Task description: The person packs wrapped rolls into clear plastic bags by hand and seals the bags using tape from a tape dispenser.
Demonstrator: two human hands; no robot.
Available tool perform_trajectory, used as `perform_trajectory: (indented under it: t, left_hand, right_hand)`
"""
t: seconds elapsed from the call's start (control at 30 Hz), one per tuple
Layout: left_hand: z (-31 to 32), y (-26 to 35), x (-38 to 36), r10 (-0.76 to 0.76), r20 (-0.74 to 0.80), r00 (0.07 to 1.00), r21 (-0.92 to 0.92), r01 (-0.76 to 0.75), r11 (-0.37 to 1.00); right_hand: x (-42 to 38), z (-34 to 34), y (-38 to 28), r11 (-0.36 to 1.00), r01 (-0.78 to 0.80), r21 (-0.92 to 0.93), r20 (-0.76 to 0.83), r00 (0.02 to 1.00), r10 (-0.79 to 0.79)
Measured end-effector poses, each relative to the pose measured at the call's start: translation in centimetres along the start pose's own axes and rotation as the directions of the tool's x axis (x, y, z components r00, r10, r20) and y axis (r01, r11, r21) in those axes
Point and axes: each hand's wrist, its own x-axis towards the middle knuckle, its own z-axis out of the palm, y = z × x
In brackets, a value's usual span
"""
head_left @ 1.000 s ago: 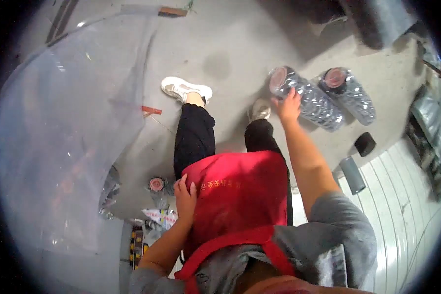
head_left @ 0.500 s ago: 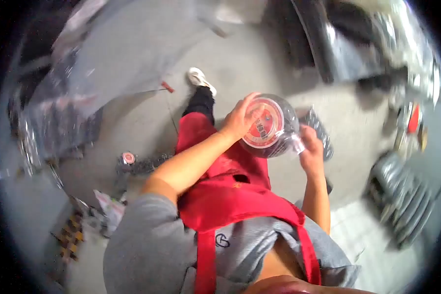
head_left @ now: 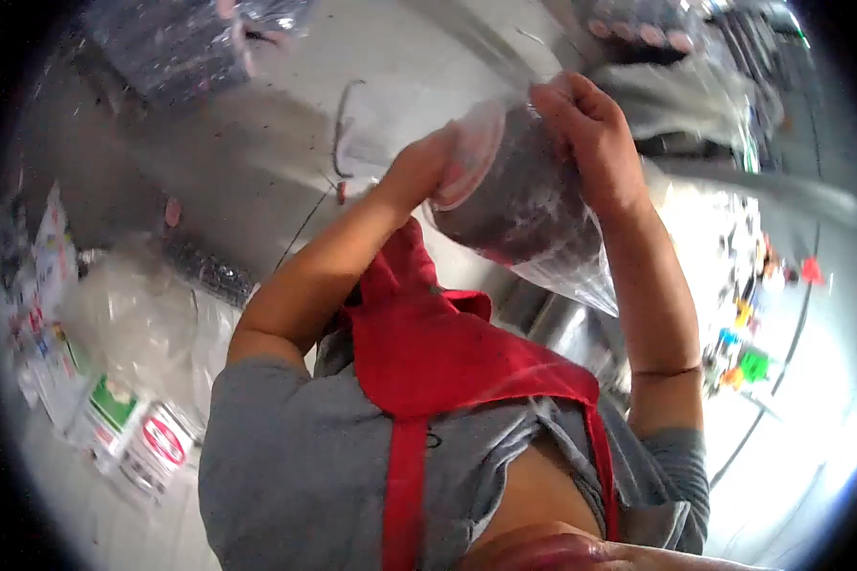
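Observation:
A round package of dark material in clear plastic (head_left: pixel 533 195) is held up before my red apron, tilted, with a red-and-white round label (head_left: pixel 476 162) on its left end. My left hand (head_left: pixel 424 167) is closed against that labelled end, its fingertips blurred. With curled fingers, my right hand (head_left: pixel 595 138) grips the package's upper right side. Loose clear plastic hangs from the package's lower right, near my right forearm. What the dark contents are, I cannot make out.
Plastic-wrapped bundles (head_left: pixel 176 48) lie at the upper left, and packs with round pink ends (head_left: pixel 638 33) at the upper right. A large translucent bag (head_left: pixel 129 309) and a printed bag (head_left: pixel 157 443) are at the left. A thin hooked rod (head_left: pixel 341 128) lies beyond my left forearm.
The package has been raised and turned, so its label faces left rather than up. Both hands have moved farther from my body, and the view has swung to other surroundings.

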Motion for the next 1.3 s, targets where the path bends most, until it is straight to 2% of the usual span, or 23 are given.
perform_trajectory:
  t: [0.07, 0.13, 0.27, 0.33, 0.43, 0.47, 0.53, 0.6, 0.63, 0.67, 0.73, 0.77, 0.83, 0.93, 0.97, 1.0, 1.03, 1.07, 1.1, 1.17, 1.2, 1.27, 1.3]
  left_hand:
    - [-1.7, 2.8, 1.9, -0.18, -0.104, 0.978, -0.005, 0.181, 0.984]
    - [-2.4, 4.6, 0.9, -0.169, -0.116, 0.979, 0.034, 0.174, 0.984]
    - [-2.4, 5.8, 1.9, -0.18, -0.079, 0.981, 0.107, 0.188, 0.976]
    - [-3.2, 1.7, 3.2, -0.228, -0.049, 0.973, -0.01, 0.227, 0.974]
    - [-3.7, 6.7, 4.3, -0.303, -0.033, 0.952, 0.557, 0.269, 0.786]
    - [-3.8, 6.6, 4.3, -0.305, -0.022, 0.952, 0.573, 0.262, 0.777]
    - [-4.7, 5.5, 4.5, -0.239, -0.207, 0.949, 0.128, 0.268, 0.955]
    - [-6.5, 4.0, 5.2, -0.305, -0.137, 0.942, -0.149, 0.285, 0.947]
    - [-6.0, 5.1, 5.2, -0.477, -0.122, 0.871, -0.314, 0.422, 0.851]
    - [-5.4, 5.5, 5.5, -0.48, -0.099, 0.872, -0.29, 0.436, 0.852]
    - [-4.5, 5.7, 5.7, -0.327, -0.096, 0.94, -0.412, 0.262, 0.873]
    - [-4.1, 5.5, 5.4, -0.333, -0.118, 0.935, -0.428, 0.255, 0.867]
    - [-3.9, 5.5, 4.4, -0.206, -0.027, 0.978, -0.476, 0.169, 0.863]
    - [-5.3, 3.7, 4.5, -0.184, -0.022, 0.983, -0.487, 0.15, 0.861]
    - [-5.7, 2.6, 4.4, -0.2, -0.137, 0.97, -0.352, 0.141, 0.925]
    - [-6.0, 2.1, 4.4, -0.194, -0.257, 0.947, -0.206, 0.143, 0.968]
    - [-5.3, 3.9, 3.9, -0.351, -0.318, 0.881, -0.105, 0.335, 0.936]
    - [-5.3, 4.4, 2.7, -0.343, -0.356, 0.87, -0.101, 0.329, 0.939]
    - [-5.8, 4.9, 1.8, -0.482, -0.349, 0.804, -0.152, 0.459, 0.875]
    - [-5.2, 8.7, 1.4, -0.743, -0.337, 0.579, -0.271, 0.696, 0.665]
    - [-5.4, 10.5, 1.2, -0.746, -0.339, 0.573, -0.257, 0.707, 0.659]
    - [-5.5, 12.1, 1.1, -0.333, -0.003, 0.943, -0.067, 0.332, 0.941]
    - [-5.6, 12.1, 1.3, -0.307, -0.008, 0.952, -0.095, 0.305, 0.948]
  right_hand:
    - [6.2, -0.6, 1.5, 0.936, -0.114, 0.334, 0.055, 0.993, 0.101]
    - [10.2, -1.3, 6.1, 0.874, -0.137, 0.466, 0.076, 0.99, 0.115]
    - [11.4, -1.0, 5.7, 0.894, -0.21, 0.395, 0.166, 0.974, 0.155]
    - [12.2, -1.8, 6.0, 0.894, -0.252, 0.371, 0.236, 0.956, 0.172]
    - [15.1, -1.4, 7.6, 0.921, -0.254, 0.295, 0.264, 0.948, 0.177]
    - [15.6, -0.8, 8.4, 0.924, -0.229, 0.305, 0.303, 0.944, 0.134]
    - [15.0, 2.9, 7.0, 0.988, -0.135, -0.075, 0.169, 0.975, 0.146]
    - [14.7, 5.9, 8.9, 0.979, -0.008, -0.203, 0.335, 0.939, 0.077]
    - [13.5, 5.4, 8.7, 0.979, 0.044, -0.197, 0.357, 0.933, 0.03]
    - [11.8, 5.2, 8.4, 0.976, 0.1, -0.194, 0.389, 0.921, -0.017]
    - [7.5, -0.3, 6.4, 0.93, 0.364, -0.055, 0.236, 0.909, -0.343]
    - [5.8, -4.1, 6.1, 0.859, 0.422, -0.29, 0.148, 0.906, -0.396]
    - [3.3, -13.7, 11.5, 0.906, 0.051, -0.42, -0.288, 0.94, -0.186]
    - [-0.4, -27.4, 22.6, 0.88, -0.401, -0.255, -0.649, 0.745, 0.152]
    - [-1.1, -27.7, 25.0, 0.82, -0.496, 0.286, -0.376, 0.729, 0.572]
    - [-1.9, -28.0, 27.5, 0.417, -0.659, 0.626, -0.009, 0.529, 0.849]
    - [-3.2, -27.4, 29.0, 0.293, -0.66, 0.691, 0.115, 0.501, 0.858]
    - [-3.9, -26.3, 29.7, 0.343, -0.606, 0.718, 0.067, 0.55, 0.832]
    - [-4.5, -25.1, 29.8, 0.385, -0.562, 0.732, 0.02, 0.583, 0.812]
    - [-5.2, -24.5, 29.4, 0.455, -0.51, 0.73, -0.066, 0.61, 0.79]
    - [-5.5, -24.3, 28.9, 0.481, -0.488, 0.728, -0.104, 0.616, 0.781]
    - [-5.8, -24.3, 28.0, 0.516, -0.468, 0.718, -0.149, 0.62, 0.77]
    - [-5.7, -24.3, 27.4, 0.538, -0.465, 0.703, -0.165, 0.63, 0.759]
